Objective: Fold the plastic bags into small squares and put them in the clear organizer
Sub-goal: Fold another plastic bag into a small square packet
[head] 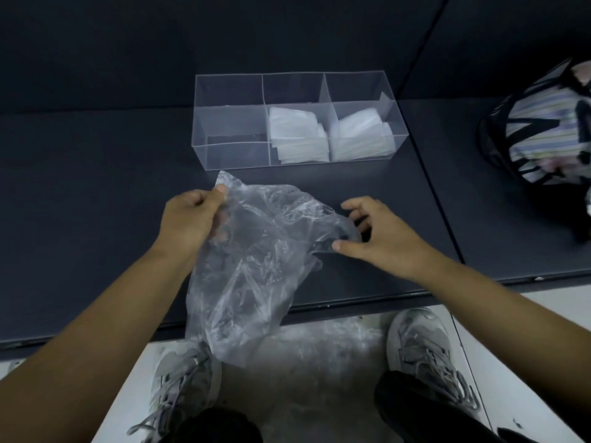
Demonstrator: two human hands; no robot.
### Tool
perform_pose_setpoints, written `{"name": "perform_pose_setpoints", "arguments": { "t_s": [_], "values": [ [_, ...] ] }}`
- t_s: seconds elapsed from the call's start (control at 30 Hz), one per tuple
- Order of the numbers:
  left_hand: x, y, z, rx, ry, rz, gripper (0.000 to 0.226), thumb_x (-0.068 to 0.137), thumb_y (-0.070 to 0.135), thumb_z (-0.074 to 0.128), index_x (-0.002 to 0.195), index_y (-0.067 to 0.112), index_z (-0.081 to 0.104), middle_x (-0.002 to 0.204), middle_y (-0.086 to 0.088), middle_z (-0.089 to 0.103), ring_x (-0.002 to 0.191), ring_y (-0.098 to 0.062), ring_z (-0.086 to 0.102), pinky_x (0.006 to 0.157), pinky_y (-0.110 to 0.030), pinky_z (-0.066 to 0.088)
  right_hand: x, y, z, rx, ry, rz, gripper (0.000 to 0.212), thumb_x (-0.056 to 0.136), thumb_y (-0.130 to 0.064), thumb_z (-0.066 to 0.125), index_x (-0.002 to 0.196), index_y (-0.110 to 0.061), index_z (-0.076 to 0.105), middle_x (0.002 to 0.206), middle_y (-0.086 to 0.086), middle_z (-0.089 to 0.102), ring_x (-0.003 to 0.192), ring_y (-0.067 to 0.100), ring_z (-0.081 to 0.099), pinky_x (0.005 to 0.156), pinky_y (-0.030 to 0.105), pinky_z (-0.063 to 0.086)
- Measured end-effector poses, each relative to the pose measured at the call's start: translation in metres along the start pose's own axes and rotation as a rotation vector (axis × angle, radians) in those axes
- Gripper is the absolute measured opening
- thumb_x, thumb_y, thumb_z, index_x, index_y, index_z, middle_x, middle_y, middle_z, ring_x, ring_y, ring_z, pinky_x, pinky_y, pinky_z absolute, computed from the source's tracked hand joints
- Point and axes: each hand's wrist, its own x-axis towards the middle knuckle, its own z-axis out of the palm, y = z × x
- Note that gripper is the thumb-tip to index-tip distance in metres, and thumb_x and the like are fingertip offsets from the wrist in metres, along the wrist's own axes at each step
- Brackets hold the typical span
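Observation:
A crumpled clear plastic bag (pixel 252 260) hangs over the front edge of the dark table. My left hand (pixel 188 219) pinches the bag's upper left edge between thumb and curled fingers. My right hand (pixel 374 233) pinches the bag's right corner between thumb and fingers. Behind them stands the clear organizer (pixel 230 123) with its compartments. Folded white bags (pixel 297 135) fill its front middle cell, and more folded bags (pixel 361 132) sit in the front right cell. The left cells and the back row look empty.
The dark table (pixel 96 203) ends in a front edge near my knees. A striped bag in a dark net (pixel 543 123) lies at the right on a second tabletop. More clear plastic (pixel 319 362) lies on the floor between my grey shoes (pixel 422 350).

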Motion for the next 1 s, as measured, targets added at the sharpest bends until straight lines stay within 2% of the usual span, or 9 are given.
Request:
{"name": "perform_pose_setpoints", "arguments": {
  "t_s": [0.13, 0.23, 0.33, 0.43, 0.57, 0.7, 0.83, 0.93, 1.0],
  "values": [
    [0.002, -0.005, -0.002, -0.036, 0.042, -0.040, 0.032, 0.090, 0.037, 0.064, 0.076, 0.008, 0.068, 0.057, 0.001, 0.065, 0.050, -0.010, 0.059, 0.052, -0.021, 0.052, 0.005, 0.008, 0.009, -0.074, 0.392, -0.102, 0.004, 0.088, -0.013, 0.064, 0.089, -0.018, 0.063, 0.073, -0.002, 0.065, 0.063, 0.012, 0.058, 0.063, 0.026, 0.049],
    [0.004, -0.008, -0.007, -0.076, 0.086, -0.073, 0.029, 0.093, 0.031, 0.061, 0.070, 0.013, 0.062, 0.050, 0.006, 0.061, 0.040, -0.003, 0.054, 0.044, -0.018, 0.048, 0.010, 0.025, -0.013, -0.144, 0.595, -0.100, 0.003, 0.088, -0.010, 0.062, 0.090, -0.012, 0.063, 0.071, -0.002, 0.064, 0.063, 0.018, 0.060, 0.065, 0.031, 0.051],
    [0.005, -0.007, -0.010, -0.155, 0.069, -0.114, 0.023, 0.098, 0.023, 0.054, 0.077, 0.013, 0.057, 0.061, -0.005, 0.060, 0.034, -0.008, 0.052, 0.043, -0.018, 0.050, 0.011, 0.046, -0.038, -0.153, 0.665, -0.069, 0.010, 0.091, -0.012, 0.059, 0.101, -0.014, 0.058, 0.073, -0.003, 0.060, 0.063, 0.019, 0.059, 0.064, 0.032, 0.051],
    [0.005, -0.003, -0.013, -0.154, -0.005, -0.152, 0.021, 0.098, 0.028, 0.053, 0.084, 0.013, 0.060, 0.071, -0.006, 0.067, 0.039, -0.011, 0.059, 0.044, -0.019, 0.052, 0.011, 0.059, -0.047, 0.040, 0.624, -0.036, 0.014, 0.094, -0.020, 0.057, 0.106, -0.019, 0.050, 0.071, 0.000, 0.063, 0.051, 0.011, 0.060, 0.053, 0.021, 0.048],
    [0.004, 0.010, -0.009, -0.119, -0.278, -0.231, 0.029, 0.090, 0.048, 0.059, 0.096, 0.019, 0.062, 0.083, 0.002, 0.076, 0.050, -0.015, 0.065, 0.050, -0.024, 0.055, 0.014, 0.061, -0.041, 0.273, 0.523, 0.033, 0.023, 0.093, -0.019, 0.060, 0.112, -0.015, 0.047, 0.070, 0.003, 0.065, 0.049, 0.010, 0.062, 0.046, 0.017, 0.047],
    [0.001, 0.020, 0.019, 0.015, -0.311, -0.244, 0.025, 0.085, 0.037, 0.070, 0.088, 0.012, 0.066, 0.068, 0.000, 0.072, 0.032, -0.005, 0.041, 0.043, -0.018, 0.049, 0.016, 0.057, -0.042, 0.482, 0.480, 0.061, 0.026, 0.088, 0.001, 0.061, 0.108, -0.008, 0.050, 0.074, 0.009, 0.064, 0.056, 0.008, 0.063, 0.051, 0.018, 0.049],
    [0.001, 0.020, 0.037, 0.042, -0.256, -0.217, 0.015, 0.087, 0.020, 0.070, 0.085, 0.006, 0.065, 0.059, -0.002, 0.054, 0.027, -0.002, 0.033, 0.037, -0.013, 0.043, 0.013, 0.056, -0.063, 0.704, 0.189, 0.041, 0.039, 0.081, 0.005, 0.066, 0.116, -0.008, 0.054, 0.094, 0.006, 0.066, 0.081, 0.012, 0.064, 0.066, 0.020, 0.051],
    [0.003, 0.015, 0.036, 0.045, -0.230, -0.180, 0.013, 0.086, 0.017, 0.070, 0.087, 0.006, 0.066, 0.056, -0.001, 0.052, 0.027, -0.002, 0.033, 0.037, -0.013, 0.043, 0.009, 0.055, -0.079, 0.969, -0.028, 0.126, 0.036, 0.083, -0.029, 0.062, 0.118, -0.025, 0.055, 0.105, -0.003, 0.067, 0.091, 0.009, 0.063, 0.074, 0.021, 0.051],
    [0.004, 0.013, 0.031, 0.052, -0.228, -0.158, 0.013, 0.087, 0.018, 0.070, 0.084, 0.006, 0.067, 0.054, 0.000, 0.052, 0.029, -0.002, 0.035, 0.038, -0.014, 0.044, 0.009, 0.054, -0.084, 1.054, -0.070, 0.155, 0.044, 0.083, -0.056, 0.049, 0.111, -0.023, 0.060, 0.100, -0.004, 0.066, 0.079, 0.007, 0.061, 0.066, 0.019, 0.049]
  ]
}}
